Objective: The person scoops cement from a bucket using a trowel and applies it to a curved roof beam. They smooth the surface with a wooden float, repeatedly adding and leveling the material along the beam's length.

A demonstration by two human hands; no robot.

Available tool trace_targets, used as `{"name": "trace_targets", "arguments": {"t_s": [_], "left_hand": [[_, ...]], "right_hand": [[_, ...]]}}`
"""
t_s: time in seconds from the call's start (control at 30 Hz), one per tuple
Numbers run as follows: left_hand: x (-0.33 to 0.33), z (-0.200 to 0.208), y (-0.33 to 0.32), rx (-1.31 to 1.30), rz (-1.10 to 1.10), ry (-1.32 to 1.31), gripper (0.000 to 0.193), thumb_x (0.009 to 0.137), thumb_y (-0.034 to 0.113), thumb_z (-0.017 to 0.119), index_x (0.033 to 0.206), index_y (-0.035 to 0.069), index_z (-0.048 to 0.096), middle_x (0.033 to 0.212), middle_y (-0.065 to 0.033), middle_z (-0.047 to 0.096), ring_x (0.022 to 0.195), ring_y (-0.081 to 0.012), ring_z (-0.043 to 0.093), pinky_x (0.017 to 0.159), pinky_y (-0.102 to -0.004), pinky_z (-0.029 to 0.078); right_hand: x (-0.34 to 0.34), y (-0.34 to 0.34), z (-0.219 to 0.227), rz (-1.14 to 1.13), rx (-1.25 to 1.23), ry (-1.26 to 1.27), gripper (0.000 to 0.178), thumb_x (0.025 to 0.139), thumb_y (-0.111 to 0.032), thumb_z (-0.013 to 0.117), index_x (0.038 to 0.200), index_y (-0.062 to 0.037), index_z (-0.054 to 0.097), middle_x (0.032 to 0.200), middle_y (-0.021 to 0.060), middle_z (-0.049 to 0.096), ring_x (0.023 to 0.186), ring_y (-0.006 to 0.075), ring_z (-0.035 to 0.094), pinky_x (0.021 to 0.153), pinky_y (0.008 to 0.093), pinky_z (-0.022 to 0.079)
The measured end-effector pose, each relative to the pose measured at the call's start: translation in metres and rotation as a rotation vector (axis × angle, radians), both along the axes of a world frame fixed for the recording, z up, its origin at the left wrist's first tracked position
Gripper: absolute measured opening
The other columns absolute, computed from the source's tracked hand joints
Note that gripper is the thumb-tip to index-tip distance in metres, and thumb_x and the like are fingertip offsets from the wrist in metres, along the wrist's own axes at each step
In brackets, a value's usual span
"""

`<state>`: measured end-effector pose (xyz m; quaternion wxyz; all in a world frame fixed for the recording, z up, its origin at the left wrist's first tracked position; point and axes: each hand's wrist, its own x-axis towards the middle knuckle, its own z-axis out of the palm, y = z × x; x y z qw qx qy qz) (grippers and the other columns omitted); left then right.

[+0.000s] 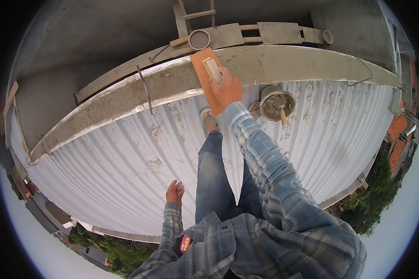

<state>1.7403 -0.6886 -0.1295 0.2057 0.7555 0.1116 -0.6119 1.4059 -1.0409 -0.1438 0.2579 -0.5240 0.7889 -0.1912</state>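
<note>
The fingers of the right hand (229, 88) are wrapped around the pale, block-shaped wooden handle (212, 69) of a flat orange-brown rectangular float (205, 76). The fingers of the left hand (174, 191) are loosely curled with nothing visible in them, down beside the blue-jeaned leg.

For good smoothing, I would keep the float's face flat and tip its leading edge up only slightly, so that it glides and doesn't dig in. Long, even strokes along the curve should suit the surface better than short dabs, and an easy wrist would help near the pale edges, where mortar could crumble.

The float lies directly beneath the right fingers, running out past them at both ends. It reaches across the long, curved grey cement ledge (172, 83) and overhangs its near edge toward the feet; whether its whole face presses on the cement, I cannot tell. Just to the right of that hand, on the pale ribbed metal roof (125, 153), stands a round grey bucket (264, 100) of mortar, with a wooden-handled tool (284, 117) resting in it. Beyond the ledge, a round grey bowl (199, 40) sits near the float's far end.
</note>
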Motion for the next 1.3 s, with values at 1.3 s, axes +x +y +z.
{"name": "trace_targets", "arguments": {"t_s": [1.3], "left_hand": [[-0.211, 0.064, -0.147, 0.007, -0.415, -0.208, 0.058, 0.093, 0.043, 0.055, 0.138, 0.009, 0.045, 0.125, -0.012, 0.056, 0.098, -0.0208, 0.056, 0.083, -0.0359, 0.048]], "right_hand": [[-0.495, 0.003, 0.016, -0.211, 0.135, 0.097, 0.045, 0.082, -0.031, 0.067, 0.122, -0.0102, 0.057, 0.106, 0.0192, 0.067, 0.099, 0.0384, 0.063, 0.088, 0.0453, 0.05]]}}
